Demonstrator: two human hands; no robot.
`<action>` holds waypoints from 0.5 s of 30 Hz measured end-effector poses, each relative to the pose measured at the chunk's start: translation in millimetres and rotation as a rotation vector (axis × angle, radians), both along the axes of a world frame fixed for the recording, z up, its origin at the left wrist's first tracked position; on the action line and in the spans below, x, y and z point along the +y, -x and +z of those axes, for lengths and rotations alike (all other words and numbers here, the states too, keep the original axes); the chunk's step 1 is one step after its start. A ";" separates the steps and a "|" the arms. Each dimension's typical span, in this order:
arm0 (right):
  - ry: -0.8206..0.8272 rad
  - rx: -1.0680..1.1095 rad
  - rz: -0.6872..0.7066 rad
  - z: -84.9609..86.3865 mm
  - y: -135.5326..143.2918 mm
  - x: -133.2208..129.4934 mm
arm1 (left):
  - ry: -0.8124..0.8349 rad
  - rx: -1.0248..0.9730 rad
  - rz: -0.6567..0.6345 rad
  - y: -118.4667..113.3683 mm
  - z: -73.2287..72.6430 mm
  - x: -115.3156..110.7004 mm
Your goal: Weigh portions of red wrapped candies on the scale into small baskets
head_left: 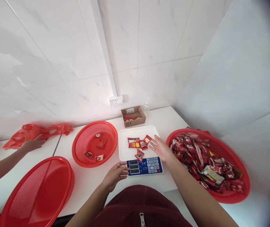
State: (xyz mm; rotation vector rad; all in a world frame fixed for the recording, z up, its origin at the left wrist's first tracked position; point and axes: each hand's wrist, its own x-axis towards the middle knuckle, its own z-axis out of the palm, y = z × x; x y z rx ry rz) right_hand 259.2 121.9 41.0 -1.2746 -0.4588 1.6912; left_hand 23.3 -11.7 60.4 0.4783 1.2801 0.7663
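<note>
Right fingers [158,140] spread, left fingers [123,168] loosely parted; red packets [134,142] between them on scale [124,152], nearer right.

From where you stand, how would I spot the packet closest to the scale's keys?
On the white table, left of the heaped red basket, sits a white-topped scale. Four red packets lie on its tray. Your packet is nearest the blue key panel, its corner reaching that panel, while the other three cluster farther back.
</note>
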 end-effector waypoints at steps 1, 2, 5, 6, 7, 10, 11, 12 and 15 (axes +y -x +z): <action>-0.025 -0.052 0.002 -0.9 -3.7 -2.5 | -0.002 0.001 0.001 -0.1 0.0 0.5; -0.064 -0.134 0.011 -2.4 -8.6 -6.0 | -0.004 0.001 -0.002 -0.3 -0.4 1.1; -0.226 -0.510 0.046 -9.0 -31.3 -21.4 | -0.009 0.013 -0.024 -2.1 -2.6 3.1; -0.280 -0.658 0.054 -11.5 -41.7 -27.6 | -0.013 0.020 -0.035 -3.1 -3.6 3.8; -0.328 -0.805 0.060 -14.3 -53.4 -33.9 | -0.019 0.027 -0.047 -4.2 -4.5 4.5; -0.408 -1.183 0.089 -27.3 -92.4 -52.5 | -0.031 0.039 -0.074 -8.0 -6.3 7.0; -0.402 -1.291 0.122 -33.7 -104.9 -58.2 | -0.030 0.041 -0.080 -9.2 -6.5 8.1; -0.384 -1.388 0.166 -41.0 -116.1 -63.6 | -0.025 0.043 -0.084 -10.5 -6.6 9.3; -0.261 -1.568 0.364 -63.0 -138.0 -76.5 | -0.011 0.049 -0.102 -13.9 -6.5 13.2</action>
